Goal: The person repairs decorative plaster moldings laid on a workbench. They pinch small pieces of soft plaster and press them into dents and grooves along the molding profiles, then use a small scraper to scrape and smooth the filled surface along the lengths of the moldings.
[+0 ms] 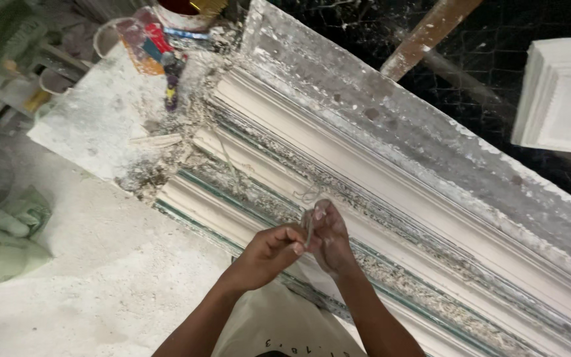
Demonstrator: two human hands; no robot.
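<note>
My left hand (269, 254) and my right hand (330, 239) meet over a long white plaster cornice mould (365, 165) that runs diagonally across a plaster-crusted table. Both pinch a thin strand of pale fibre (309, 228) between the fingertips, the left thumb and forefinger on its lower end, the right fingers on its upper end. Loose fibre strands (308, 195) lie on the mould just beyond my hands. The grooves of the mould hold crumbly grey-white residue.
A red and white bucket (183, 12) and a red-blue-purple tool (166, 66) sit at the table's far left end. A wooden stick (424, 36) leans over a dark wire mesh. A white moulded plaster piece (563, 92) is at right. Green sacks (1, 231) lie on the dusty floor.
</note>
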